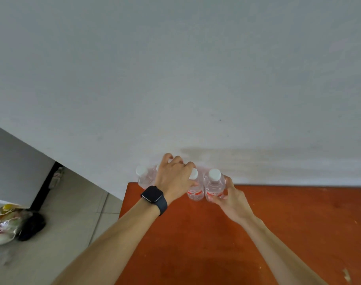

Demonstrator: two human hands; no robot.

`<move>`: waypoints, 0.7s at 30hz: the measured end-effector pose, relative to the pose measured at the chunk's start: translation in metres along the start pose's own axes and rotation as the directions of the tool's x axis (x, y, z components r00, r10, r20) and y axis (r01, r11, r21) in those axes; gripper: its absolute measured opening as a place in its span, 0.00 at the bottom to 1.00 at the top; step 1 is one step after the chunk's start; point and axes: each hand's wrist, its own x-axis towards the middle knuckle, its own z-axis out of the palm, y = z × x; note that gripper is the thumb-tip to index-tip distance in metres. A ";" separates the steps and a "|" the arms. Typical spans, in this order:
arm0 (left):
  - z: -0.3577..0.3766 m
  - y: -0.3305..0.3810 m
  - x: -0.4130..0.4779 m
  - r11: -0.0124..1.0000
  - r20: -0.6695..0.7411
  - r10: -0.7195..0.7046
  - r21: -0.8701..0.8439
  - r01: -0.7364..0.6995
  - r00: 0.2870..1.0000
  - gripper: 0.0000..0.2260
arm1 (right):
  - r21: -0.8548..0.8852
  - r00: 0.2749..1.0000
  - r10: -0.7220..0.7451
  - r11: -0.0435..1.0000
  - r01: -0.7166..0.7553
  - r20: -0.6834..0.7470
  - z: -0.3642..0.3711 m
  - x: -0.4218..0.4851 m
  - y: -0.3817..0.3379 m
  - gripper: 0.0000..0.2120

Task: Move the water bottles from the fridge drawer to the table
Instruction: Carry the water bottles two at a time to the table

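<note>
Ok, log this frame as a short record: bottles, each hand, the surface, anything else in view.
bottles: at least three clear white-capped water bottles, upright in a row at the table's far edge by the wall
right hand: grips rightmost bottle
left hand: fingers curled over second bottle from right; wears smartwatch
leftmost bottle: untouched
table: orange-red
floor, left: crumpled shiny bag

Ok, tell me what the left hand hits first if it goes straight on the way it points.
Most likely the white wall. The left hand is curled over the tops of the water bottles, fingers aimed at the wall behind them; the gap is unclear.
</note>
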 end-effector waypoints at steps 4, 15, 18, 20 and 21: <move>-0.004 -0.009 0.005 0.999 0.040 -0.031 0.023 0.030 0.999 0.23 | -0.008 1.000 -0.013 1.000 0.014 0.015 0.005 0.009 -0.005 0.36; -0.009 -0.016 0.004 0.994 0.043 -0.103 -0.025 0.104 0.994 0.20 | 0.047 1.000 -0.008 0.999 0.008 0.011 0.013 0.016 -0.014 0.38; -0.009 -0.021 0.004 0.992 0.033 -0.118 -0.036 0.119 0.992 0.19 | 0.037 1.000 0.002 0.999 -0.001 -0.021 0.017 0.018 -0.017 0.37; -0.009 -0.024 0.005 0.992 0.041 -0.117 -0.049 0.119 0.992 0.18 | 0.007 1.000 0.008 1.000 -0.008 -0.018 0.016 0.020 -0.018 0.36; -0.009 -0.024 0.007 0.992 0.053 -0.110 -0.060 0.113 0.992 0.18 | -0.002 1.000 0.006 1.000 -0.006 -0.004 0.015 0.021 -0.017 0.36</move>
